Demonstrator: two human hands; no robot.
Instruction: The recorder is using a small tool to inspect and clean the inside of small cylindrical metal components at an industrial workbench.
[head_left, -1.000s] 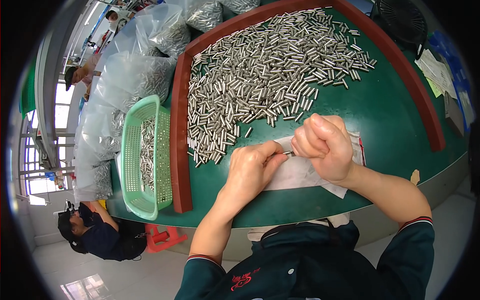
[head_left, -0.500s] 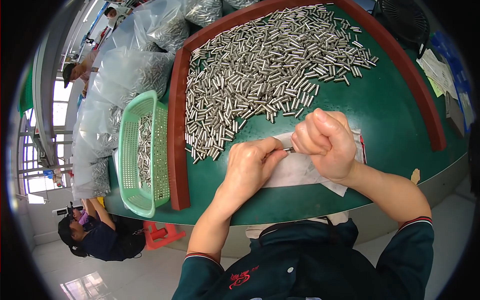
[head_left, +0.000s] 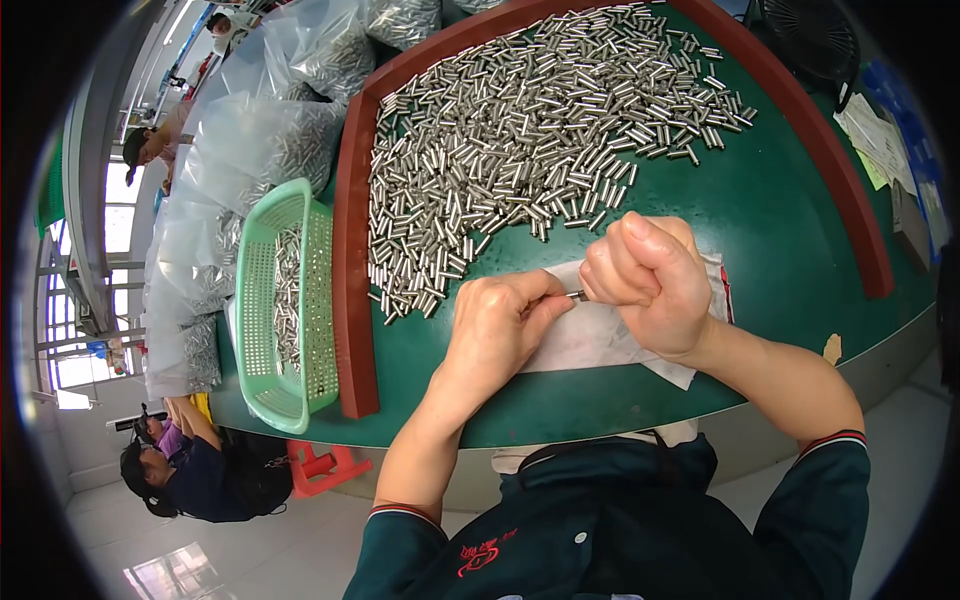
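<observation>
Between my two hands sits a small metal pin [head_left: 577, 296], only a short length of it showing. The thumb and fingers of my left hand [head_left: 503, 325] pinch its left end. My right hand [head_left: 655, 285] is curled into a fist at the other end, thumb side up; what its fingers close around is hidden. Under both hands lies a whitish cloth [head_left: 590, 343] on the green tabletop [head_left: 770, 240]. Just beyond, a wide heap of short shiny metal pins [head_left: 520, 130] spreads over the table.
A dark red raised border [head_left: 356, 300] frames the heap. Left of it stands a green plastic basket [head_left: 262, 385] holding similar pins. Clear bags of metal parts [head_left: 285, 135] line the far left. A black fan [head_left: 810, 45] and papers [head_left: 872, 140] lie right. Other people [head_left: 205, 470] sit leftward.
Both hands keep nearly the same pose, the pin still between them. My right fist has shifted very slightly left.
</observation>
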